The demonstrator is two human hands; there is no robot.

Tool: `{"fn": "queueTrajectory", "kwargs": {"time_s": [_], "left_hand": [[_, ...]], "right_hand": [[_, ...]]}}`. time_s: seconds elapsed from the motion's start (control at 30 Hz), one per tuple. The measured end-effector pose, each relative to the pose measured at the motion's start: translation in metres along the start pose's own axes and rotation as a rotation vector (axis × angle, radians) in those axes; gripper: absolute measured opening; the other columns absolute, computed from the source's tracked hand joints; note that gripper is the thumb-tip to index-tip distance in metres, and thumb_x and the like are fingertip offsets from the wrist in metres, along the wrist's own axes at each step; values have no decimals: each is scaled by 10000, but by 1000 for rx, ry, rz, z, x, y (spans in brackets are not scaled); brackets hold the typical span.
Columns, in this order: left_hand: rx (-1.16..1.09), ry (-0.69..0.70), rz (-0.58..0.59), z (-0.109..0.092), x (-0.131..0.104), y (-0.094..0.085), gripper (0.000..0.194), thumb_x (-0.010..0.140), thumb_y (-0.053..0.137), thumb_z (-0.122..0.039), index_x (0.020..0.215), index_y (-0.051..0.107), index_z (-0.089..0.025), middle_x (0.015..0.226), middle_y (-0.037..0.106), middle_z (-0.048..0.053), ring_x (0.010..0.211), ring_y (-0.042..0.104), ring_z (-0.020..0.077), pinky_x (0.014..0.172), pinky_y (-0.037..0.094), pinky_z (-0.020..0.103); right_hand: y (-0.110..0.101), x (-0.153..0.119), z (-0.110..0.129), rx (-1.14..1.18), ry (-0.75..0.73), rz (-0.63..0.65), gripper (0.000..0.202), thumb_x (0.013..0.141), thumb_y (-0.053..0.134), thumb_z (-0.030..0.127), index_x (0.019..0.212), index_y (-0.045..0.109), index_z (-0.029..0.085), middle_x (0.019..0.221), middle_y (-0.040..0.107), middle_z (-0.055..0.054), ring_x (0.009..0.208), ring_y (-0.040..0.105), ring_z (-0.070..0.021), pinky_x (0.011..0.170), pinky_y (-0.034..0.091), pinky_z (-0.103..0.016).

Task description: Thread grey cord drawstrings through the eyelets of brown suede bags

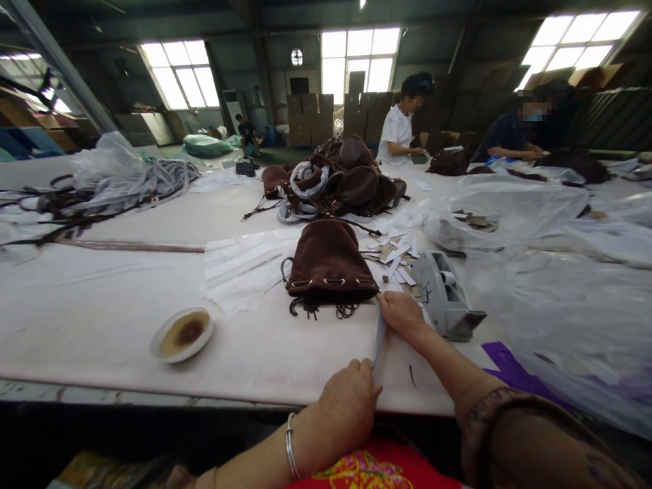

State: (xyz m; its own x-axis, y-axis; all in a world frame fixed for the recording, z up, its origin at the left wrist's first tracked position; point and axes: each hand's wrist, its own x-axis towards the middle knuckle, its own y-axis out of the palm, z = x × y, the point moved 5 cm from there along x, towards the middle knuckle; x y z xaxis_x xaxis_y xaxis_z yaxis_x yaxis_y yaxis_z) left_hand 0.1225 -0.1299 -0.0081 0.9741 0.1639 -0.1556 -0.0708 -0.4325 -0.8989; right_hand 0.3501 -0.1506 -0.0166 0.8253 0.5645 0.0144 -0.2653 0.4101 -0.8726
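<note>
A dark brown drawstring bag [329, 255] lies on the table in front of me, its eyelet-lined mouth and dark cord ends facing my way. My right hand [402, 314] is closed at the bag's near right corner, fingers pinched on the upper end of a thin, pale strip [378, 339]. Nearer to me, my left hand [347, 397], with a silver bangle at the wrist, is closed round the strip's lower end. The strip runs taut between both hands; whether it is wrapped round a strap I cannot tell.
A shallow dish [159, 339] of brownish liquid stands to the left. Right of the bag are a grey tape dispenser [442, 292] and paper scraps [400, 255]. Behind lies a heap of brown bags [356, 180]. Plastic sheeting [540, 305] covers the right side. Two people work across the table.
</note>
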Motion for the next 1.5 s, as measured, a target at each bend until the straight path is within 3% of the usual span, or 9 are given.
{"fn": "queueTrajectory", "kwargs": {"time_s": [0.2, 0.4, 0.5, 0.57, 0.7, 0.9, 1.1, 1.33, 1.5], "left_hand": [[-41, 2, -12, -2, 0, -8, 336, 1000, 266, -254, 1208, 487, -111, 1073, 601, 159, 926, 589, 252, 840, 513, 392], [-113, -24, 30, 3, -1, -14, 323, 993, 271, -248, 1149, 517, -109, 1057, 606, 169, 966, 588, 258, 896, 495, 403], [-134, -36, 6, 6, 0, -10, 312, 995, 274, -252, 1119, 532, -127, 1012, 613, 147, 951, 596, 241, 896, 491, 380], [-139, -37, -4, 7, 0, -7, 308, 996, 278, -258, 1105, 537, -133, 1001, 616, 142, 948, 600, 238, 895, 491, 374], [-106, -14, 37, 5, -1, -6, 310, 981, 297, -254, 1136, 530, -123, 1022, 624, 153, 938, 606, 264, 877, 502, 411], [-156, -33, -9, 7, -6, -11, 293, 968, 370, -303, 1159, 517, -136, 1041, 623, 137, 951, 607, 258, 878, 507, 392], [-140, -27, 9, 8, -10, -15, 319, 997, 296, -343, 1093, 532, -152, 968, 646, 120, 871, 617, 250, 810, 510, 377], [-170, -84, 42, 20, -12, -15, 336, 1004, 264, -266, 972, 577, -149, 910, 656, 120, 848, 613, 219, 810, 473, 335], [-145, -167, 48, 28, -8, -9, 278, 984, 327, -223, 932, 585, -133, 871, 655, 120, 822, 611, 218, 779, 455, 329]], "right_hand": [[0, 11, -7, 108, 9, -43, 307, 862, 564, 372, 654, 675, 175, 772, 723, -122, 857, 655, -235, 743, 443, -289], [9, 11, -27, 361, 72, 8, 242, 802, 578, 385, 722, 663, 173, 542, 636, 1, 534, 616, -176, 527, 458, -253], [9, 13, -31, 448, 34, 22, 223, 796, 550, 348, 697, 646, 173, 585, 653, -3, 542, 617, -169, 523, 479, -253], [5, 16, -29, 467, -18, -4, 198, 773, 561, 320, 652, 631, 180, 728, 708, -36, 680, 655, -187, 612, 512, -270], [-4, 22, -18, 431, -166, -62, 156, 763, 560, 275, 635, 609, 200, 1112, 703, -68, 1038, 623, -217, 867, 483, -311], [-3, 28, -12, 295, -256, -80, 161, 816, 510, 301, 753, 622, 205, 842, 707, -46, 791, 619, -183, 772, 438, -291], [0, 38, -19, 167, -146, -187, 183, 823, 472, 299, 693, 560, 205, 690, 622, -51, 693, 538, -195, 691, 377, -304], [6, 44, -21, 125, -71, -202, 188, 819, 466, 292, 694, 569, 196, 706, 632, -74, 711, 538, -205, 696, 373, -314], [-13, 26, -20, 168, -102, -158, 250, 837, 485, 373, 835, 641, 177, 863, 692, -83, 771, 603, -197, 746, 432, -306]]}}
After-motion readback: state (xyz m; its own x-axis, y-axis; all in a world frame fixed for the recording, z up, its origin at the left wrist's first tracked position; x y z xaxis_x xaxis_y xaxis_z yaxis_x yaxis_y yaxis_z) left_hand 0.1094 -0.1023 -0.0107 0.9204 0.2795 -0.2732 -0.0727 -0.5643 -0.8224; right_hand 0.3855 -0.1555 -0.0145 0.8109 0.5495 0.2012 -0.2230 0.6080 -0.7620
